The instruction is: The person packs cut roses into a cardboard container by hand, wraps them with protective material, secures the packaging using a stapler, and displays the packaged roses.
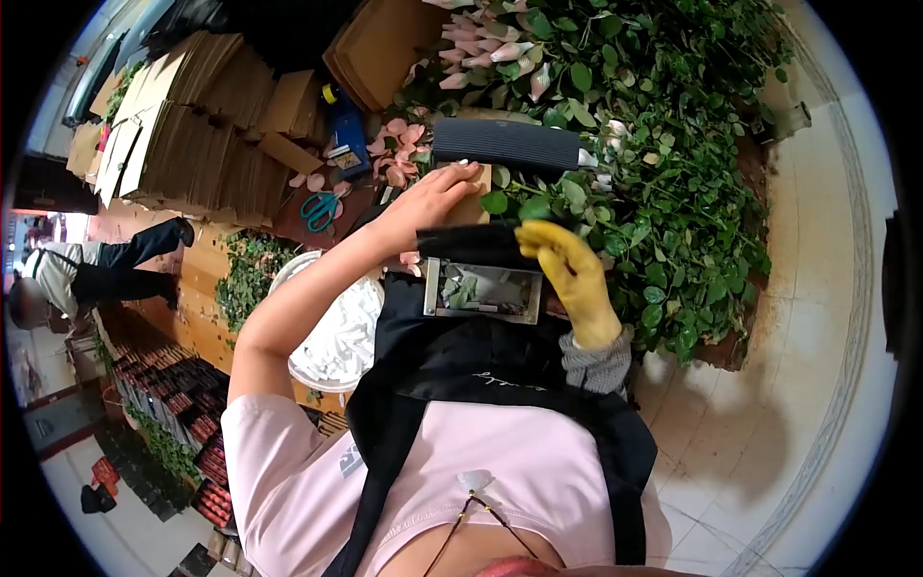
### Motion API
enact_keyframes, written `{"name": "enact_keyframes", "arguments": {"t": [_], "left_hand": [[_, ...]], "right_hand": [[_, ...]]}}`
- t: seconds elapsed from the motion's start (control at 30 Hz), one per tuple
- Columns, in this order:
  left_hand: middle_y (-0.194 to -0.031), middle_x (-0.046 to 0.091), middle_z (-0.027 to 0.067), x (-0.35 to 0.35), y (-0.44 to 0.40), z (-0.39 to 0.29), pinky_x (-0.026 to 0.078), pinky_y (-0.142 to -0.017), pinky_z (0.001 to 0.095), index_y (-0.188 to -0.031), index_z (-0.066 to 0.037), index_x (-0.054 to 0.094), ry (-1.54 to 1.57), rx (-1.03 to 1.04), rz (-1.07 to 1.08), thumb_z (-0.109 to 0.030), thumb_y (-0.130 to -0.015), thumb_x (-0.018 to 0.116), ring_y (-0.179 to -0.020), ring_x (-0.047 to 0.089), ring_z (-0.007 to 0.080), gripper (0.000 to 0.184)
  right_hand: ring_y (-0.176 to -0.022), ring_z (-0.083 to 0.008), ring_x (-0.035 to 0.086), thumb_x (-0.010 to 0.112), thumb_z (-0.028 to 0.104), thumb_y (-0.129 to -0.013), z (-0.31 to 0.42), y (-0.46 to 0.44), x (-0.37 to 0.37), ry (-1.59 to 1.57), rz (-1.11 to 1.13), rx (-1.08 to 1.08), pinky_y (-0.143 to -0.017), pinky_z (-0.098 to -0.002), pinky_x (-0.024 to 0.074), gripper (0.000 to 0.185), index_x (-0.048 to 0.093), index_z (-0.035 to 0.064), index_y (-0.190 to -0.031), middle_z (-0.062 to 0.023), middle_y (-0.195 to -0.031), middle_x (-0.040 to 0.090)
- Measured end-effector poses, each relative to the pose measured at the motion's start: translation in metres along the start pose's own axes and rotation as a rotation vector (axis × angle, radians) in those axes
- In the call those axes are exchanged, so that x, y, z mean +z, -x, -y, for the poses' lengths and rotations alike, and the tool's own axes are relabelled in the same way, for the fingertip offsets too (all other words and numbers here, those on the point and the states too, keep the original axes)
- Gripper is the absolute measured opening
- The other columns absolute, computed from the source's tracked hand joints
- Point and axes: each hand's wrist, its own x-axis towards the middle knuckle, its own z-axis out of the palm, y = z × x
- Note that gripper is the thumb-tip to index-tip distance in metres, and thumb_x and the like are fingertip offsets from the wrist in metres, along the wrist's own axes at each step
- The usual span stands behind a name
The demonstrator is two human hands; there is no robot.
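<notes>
My left hand [437, 204], bare, lies with its fingers stretched out over a small tan block or board [473, 204], just below a dark grey ribbed sheet [505, 142]. My right hand [574, 279] wears a yellow glove. Its bent fingertips close at the right end of a black strip [466, 240], blurred by motion, so its kind is unclear. Close to my apron, a metal-framed tray [527, 310] holds a few leaf scraps. Pale rose heads [591, 165] show at the right end of the ribbed sheet.
Leafy rose stems [663, 192] pile up on the right, with pink roses [490, 48] behind. Teal scissors [319, 210] and fallen petals [399, 149] lie left. A white tub [332, 332] holds small white pieces. Cardboard stacks [192, 135] stand far left; another person [96, 274] is beyond.
</notes>
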Motion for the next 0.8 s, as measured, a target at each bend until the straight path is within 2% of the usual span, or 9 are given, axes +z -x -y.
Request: {"name": "enact_keyframes", "arguments": {"t": [0.17, 0.27, 0.33, 0.4, 0.5, 0.6, 0.7, 0.77, 0.8], "left_hand": [[-0.145, 0.046, 0.0182, -0.001, 0.003, -0.003, 0.038, -0.112, 0.0438, -0.130, -0.003, 0.055, 0.023, 0.046, -0.066, -0.022, -0.088, 0.067, -0.136, 0.043, 0.0376, 0.048], [-0.144, 0.046, 0.0182, -0.002, 0.000, -0.004, 0.039, -0.110, 0.0439, -0.130, -0.003, 0.054, 0.003, 0.080, -0.066, -0.021, -0.086, 0.066, -0.134, 0.045, 0.0378, 0.049], [-0.143, 0.046, 0.0176, -0.004, 0.000, -0.008, 0.040, -0.110, 0.0436, -0.131, -0.002, 0.052, -0.095, 0.051, -0.041, -0.021, -0.086, 0.065, -0.134, 0.045, 0.0372, 0.050], [-0.144, 0.045, 0.0166, -0.005, 0.001, -0.008, 0.040, -0.110, 0.0438, -0.131, -0.002, 0.052, -0.111, 0.060, -0.021, -0.030, -0.083, 0.072, -0.134, 0.044, 0.0366, 0.059], [-0.147, 0.043, 0.0150, -0.002, 0.002, -0.010, 0.039, -0.112, 0.0445, -0.133, -0.003, 0.051, -0.127, -0.009, -0.028, -0.051, -0.071, 0.082, -0.136, 0.042, 0.0356, 0.083], [-0.147, 0.043, 0.0149, -0.005, 0.001, -0.011, 0.039, -0.112, 0.0447, -0.133, -0.004, 0.051, -0.155, -0.018, 0.000, -0.051, -0.072, 0.082, -0.136, 0.042, 0.0353, 0.084], [-0.144, 0.046, 0.0163, -0.010, -0.005, 0.002, 0.040, -0.111, 0.0434, -0.130, -0.001, 0.053, -0.049, 0.005, 0.034, -0.038, -0.082, 0.077, -0.134, 0.045, 0.0356, 0.065], [-0.135, 0.057, 0.0179, -0.011, -0.008, 0.024, 0.043, -0.108, 0.0409, -0.127, 0.001, 0.058, 0.218, 0.033, 0.007, -0.021, -0.095, 0.061, -0.127, 0.055, 0.0352, 0.039], [-0.125, 0.064, 0.0187, -0.021, -0.012, 0.025, 0.046, -0.104, 0.0401, -0.132, 0.001, 0.056, 0.313, -0.054, 0.044, -0.023, -0.097, 0.058, -0.120, 0.059, 0.0368, 0.043]], "right_hand": [[-0.129, -0.0260, 0.056, 0.068, 0.027, -0.097, 0.013, -0.024, 0.001, -0.248, -0.064, -0.318, -0.114, -0.0414, 0.0403, 0.057, 0.048, 0.0013, -0.144, -0.0136, -0.142, 0.057], [-0.142, -0.0313, 0.043, 0.076, 0.042, -0.086, 0.023, -0.037, 0.001, 0.776, 0.069, -0.331, -0.120, -0.0464, 0.0298, 0.081, 0.042, 0.0035, -0.149, -0.0153, -0.149, 0.049], [-0.129, -0.0329, 0.052, 0.083, 0.034, -0.074, 0.026, -0.046, 0.021, 1.362, 0.113, -0.429, -0.117, -0.0468, 0.0341, 0.083, 0.047, 0.0046, -0.143, -0.0162, -0.131, 0.061], [-0.103, -0.0295, 0.065, 0.084, 0.027, -0.072, 0.033, -0.046, 0.033, 1.373, 0.144, -0.394, -0.106, -0.0439, 0.0449, 0.056, 0.063, 0.0035, -0.118, -0.0123, -0.100, 0.069], [-0.064, -0.0279, 0.062, 0.082, 0.013, -0.066, 0.044, -0.031, 0.042, 1.092, 0.208, -0.490, -0.082, -0.0409, 0.0531, 0.019, 0.063, 0.0086, -0.067, -0.0088, -0.062, 0.062], [-0.063, -0.0301, 0.061, 0.082, 0.011, -0.065, 0.037, -0.026, 0.040, 0.947, 0.208, -0.514, -0.085, -0.0416, 0.0527, 0.017, 0.066, 0.0091, -0.069, -0.0086, -0.060, 0.060], [-0.067, -0.0270, 0.062, 0.081, 0.015, -0.073, 0.044, -0.055, 0.037, 1.035, 0.050, -0.531, -0.082, -0.0450, 0.0506, 0.015, 0.067, 0.0115, -0.071, -0.0086, -0.064, 0.060], [-0.070, -0.0255, 0.064, 0.082, 0.021, -0.077, 0.027, -0.087, 0.012, 0.949, 0.022, -0.172, -0.072, -0.0416, 0.0509, 0.019, 0.070, 0.0067, -0.080, -0.0116, -0.075, 0.067], [-0.072, -0.0253, 0.065, 0.083, 0.024, -0.077, 0.020, -0.100, 0.005, 0.826, 0.025, 0.072, -0.069, -0.0398, 0.0513, 0.024, 0.071, 0.0045, -0.084, -0.0123, -0.079, 0.070]]}}
